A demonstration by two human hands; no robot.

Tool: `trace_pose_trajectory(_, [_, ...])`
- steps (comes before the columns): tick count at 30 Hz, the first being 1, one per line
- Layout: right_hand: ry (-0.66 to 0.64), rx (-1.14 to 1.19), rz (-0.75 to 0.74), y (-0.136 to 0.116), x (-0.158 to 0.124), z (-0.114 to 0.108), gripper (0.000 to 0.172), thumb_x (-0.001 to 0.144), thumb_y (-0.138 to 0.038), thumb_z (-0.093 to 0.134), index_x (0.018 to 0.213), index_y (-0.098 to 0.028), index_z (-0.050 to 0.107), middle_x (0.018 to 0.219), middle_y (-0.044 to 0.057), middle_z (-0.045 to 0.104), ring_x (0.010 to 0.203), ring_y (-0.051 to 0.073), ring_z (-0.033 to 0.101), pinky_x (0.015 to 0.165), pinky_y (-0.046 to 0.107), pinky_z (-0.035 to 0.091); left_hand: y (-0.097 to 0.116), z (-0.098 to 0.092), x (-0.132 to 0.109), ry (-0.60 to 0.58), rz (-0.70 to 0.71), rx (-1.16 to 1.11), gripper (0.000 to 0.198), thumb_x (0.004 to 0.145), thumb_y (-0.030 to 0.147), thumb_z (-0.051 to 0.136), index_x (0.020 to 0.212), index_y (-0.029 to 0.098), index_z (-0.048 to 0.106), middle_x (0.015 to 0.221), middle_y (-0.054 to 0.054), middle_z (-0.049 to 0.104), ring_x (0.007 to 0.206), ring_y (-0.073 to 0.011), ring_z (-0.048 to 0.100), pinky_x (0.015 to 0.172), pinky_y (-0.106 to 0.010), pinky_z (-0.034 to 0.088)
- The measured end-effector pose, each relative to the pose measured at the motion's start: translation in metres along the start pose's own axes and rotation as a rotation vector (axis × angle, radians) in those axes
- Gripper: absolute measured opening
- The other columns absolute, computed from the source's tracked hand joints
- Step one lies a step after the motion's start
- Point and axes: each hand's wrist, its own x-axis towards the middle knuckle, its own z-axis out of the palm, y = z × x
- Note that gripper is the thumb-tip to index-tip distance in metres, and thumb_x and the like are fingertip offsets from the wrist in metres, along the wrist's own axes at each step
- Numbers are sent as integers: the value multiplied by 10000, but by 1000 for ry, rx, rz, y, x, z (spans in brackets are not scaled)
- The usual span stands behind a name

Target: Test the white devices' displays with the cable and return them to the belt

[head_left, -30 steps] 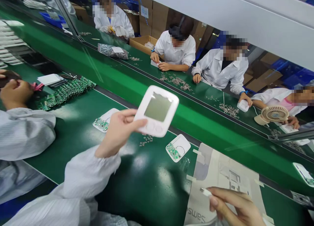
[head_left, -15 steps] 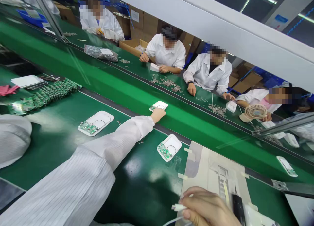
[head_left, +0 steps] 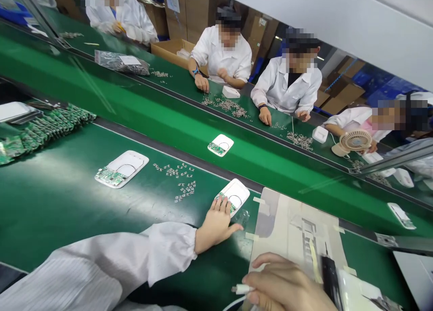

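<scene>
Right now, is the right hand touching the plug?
Touching. The head view shows the right hand pinching the white plug between thumb and finger, with no gap between them.

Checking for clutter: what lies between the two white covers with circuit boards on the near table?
The head view shows small loose parts scattered on the green table between the left cover and right cover.
</scene>
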Motion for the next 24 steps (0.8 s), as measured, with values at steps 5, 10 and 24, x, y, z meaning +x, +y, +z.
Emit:
trace_pose_trajectory(5, [-16, -28, 21, -3, 7, 4, 177, 927, -230, 536, 898, -188, 705, 660, 35, 712, 632, 172, 670, 800, 278, 555, -11, 23, -8, -50, 14, 22, 475, 841, 246, 641, 1222, -28, 567, 1256, -316, 549, 1226, -431, 486, 1011, -560, 414])
trace_pose_trajectory(10, [-49, -12, 14, -4, 9, 6, 200, 940, -235, 507, 927, -175, 697, 672, 39, 710, 614, 169, 658, 849, 308, 543, -23, 13, 0, -24, 10, -124, 436, 873, 146, 520, 1294, 35, 537, 1229, -294, 580, 1228, -432, 477, 996, -646, 373])
trace_pose_trajectory(24, [490, 460, 520, -17, 26, 15, 236, 880, -433, 583, 787, -229, 658, 622, -6, 664, 555, 138, 609, 463, 192, 453, -32, -106, -11, -27, -401, -1376, 338, 947, 283, 496, 1211, 75, 525, 1050, -163, 705, 941, -225, 696, 801, -312, 593])
